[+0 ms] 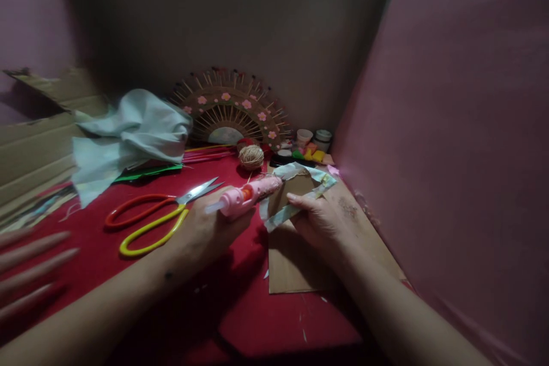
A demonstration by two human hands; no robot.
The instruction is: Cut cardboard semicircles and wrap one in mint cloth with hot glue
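My left hand (210, 231) is wrapped round a pink glue gun (234, 201), with a glue stick poking from its back end. The gun's nozzle reaches the edge of an angular cardboard frame covered in pale patterned cloth (281, 217); I cannot tell whether they touch. My right hand (319, 223) pinches the near right side of this frame, thumb on top. Below the frame lies a flat cardboard sheet (295, 266). Scissors with one red and one yellow handle (150, 226) rest open beside my left hand.
Another person's hand (30, 269) is spread at the left edge. Crumpled pale cloth (137, 131) and cardboard (34, 148) sit at left. Behind are a twine ball (251, 156), a flower-decorated fan-shaped piece (234, 100) and small tubs (321, 140). A pink wall (450, 126) bounds the right.
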